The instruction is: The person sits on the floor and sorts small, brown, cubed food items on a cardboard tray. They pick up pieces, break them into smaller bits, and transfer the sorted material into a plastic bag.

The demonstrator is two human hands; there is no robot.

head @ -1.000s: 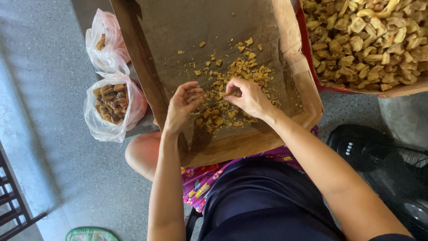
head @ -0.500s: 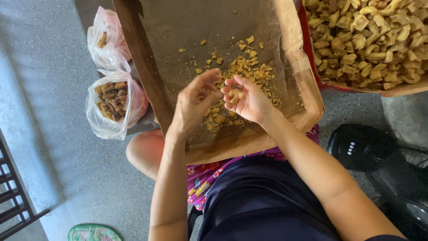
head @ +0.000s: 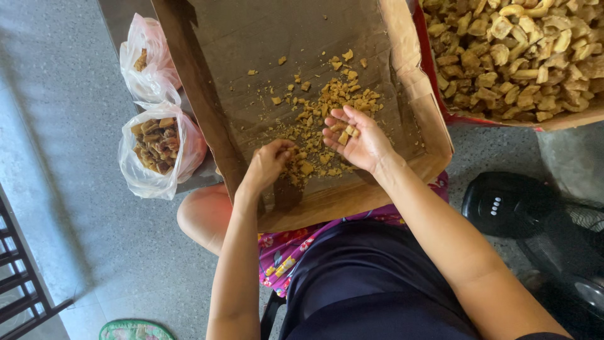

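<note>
Small tan broken pieces [head: 327,107] lie scattered on the floor of a shallow cardboard box [head: 415,94]. The right hand [head: 355,140] is cupped open, palm up, with a few pieces in it. Just left of it and lower, the left hand [head: 269,165] curls down, pinching pieces. Further left sit two plastic bags [head: 157,148]; to the right, a red-rimmed box of larger chunks [head: 522,56].

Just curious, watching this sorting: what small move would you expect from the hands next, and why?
Probably the left hand lifts its pinch of crumbs into the right hand. The right palm is open, facing up, with a few pale pieces in it, while the left fingers are closed down in the crumb pile in the cardboard box.
</note>
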